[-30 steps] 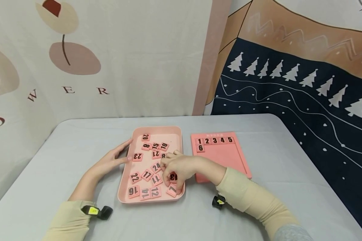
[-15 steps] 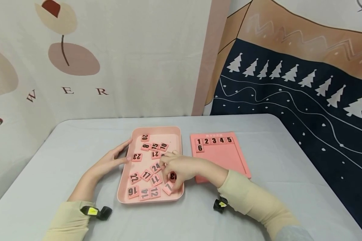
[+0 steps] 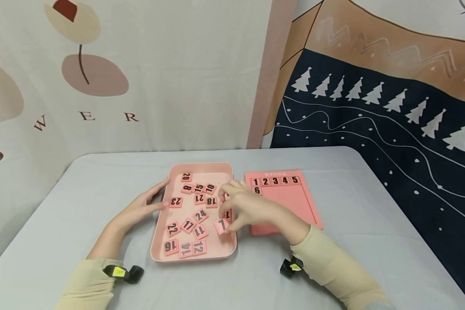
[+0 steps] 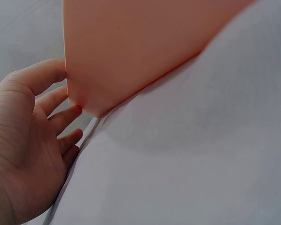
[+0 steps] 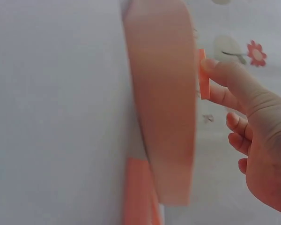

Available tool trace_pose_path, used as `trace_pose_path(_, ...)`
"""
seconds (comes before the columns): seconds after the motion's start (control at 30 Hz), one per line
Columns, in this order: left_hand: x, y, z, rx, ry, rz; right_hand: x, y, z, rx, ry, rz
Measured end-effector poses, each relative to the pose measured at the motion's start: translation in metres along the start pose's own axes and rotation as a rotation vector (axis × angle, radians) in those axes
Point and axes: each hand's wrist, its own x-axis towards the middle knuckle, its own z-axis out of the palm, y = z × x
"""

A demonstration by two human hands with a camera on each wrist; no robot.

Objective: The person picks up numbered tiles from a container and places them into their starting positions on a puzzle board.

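Tray (image 3: 213, 175), board (image 3: 290, 207) just right of it. Left hand (image 3: 145, 204), fingers loosely spread, touches tray's left side. Right hand (image 3: 243, 206) above tray's right side, thumb and finger pinching 7 tile (image 3: 221, 226). Step looks like the pick; next likely calls for carrying it right of tray, squaring it beside 6 tile (image 3: 257, 190). Digit top points to tray's far end, leaning left; near-square face, no clear long axis

Raised tile 7 (image 3: 221, 226) off tray (image 3: 217, 173) floor — up in pinch of right hand (image 3: 248, 207) now (down by near right corner a second ago). Shifted that hand farther forward and rightward, closer to pink board (image 3: 290, 206). Uncovered tile 18 (image 3: 212, 202) — mostly hidden half a second ago.
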Motion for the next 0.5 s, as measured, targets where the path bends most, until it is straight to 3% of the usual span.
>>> trace_pose_path(0.23, -0.001, 0.0, 0.0, -0.008, -0.001, -0.005, -0.025, 0.023, -0.019, 0.019, 0.134, 0.089)
trace_pose_path(0.5, 0.0, 0.0, 0.0, -0.008, -0.001, -0.001, -0.052, 0.056, -0.032, -0.026, 0.198, 0.239)
